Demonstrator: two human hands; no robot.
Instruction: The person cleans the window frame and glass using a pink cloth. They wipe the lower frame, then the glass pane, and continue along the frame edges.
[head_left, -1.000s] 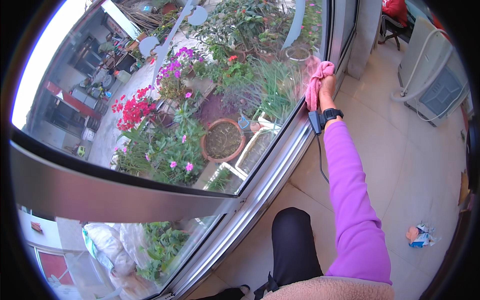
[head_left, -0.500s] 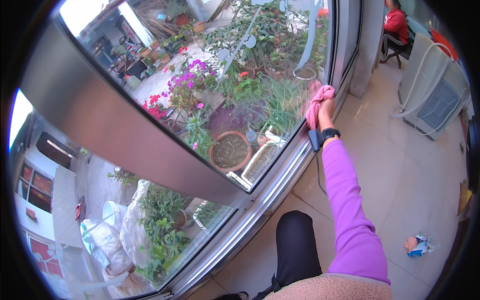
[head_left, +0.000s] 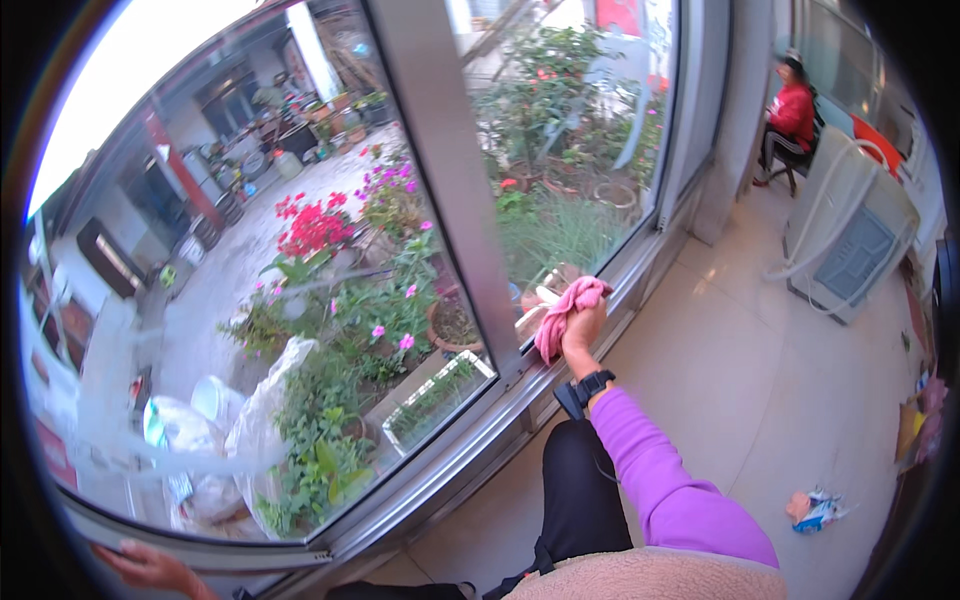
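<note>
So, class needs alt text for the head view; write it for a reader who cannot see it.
The person's right hand presses a pink cloth against the lower window glass. The left hand rests on the window frame at lower left, and a garden of potted flowers shows outside.

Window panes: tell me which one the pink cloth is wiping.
The right-hand pane, right of the grey upright post. The right hand presses the pink cloth against its lower edge; the left pane is untouched.

Beyond the glass: red flowers, potted plant, white sacks. Far right: seated person in red, white appliance. Near right: crumpled wrapper on the tiled floor.
</note>
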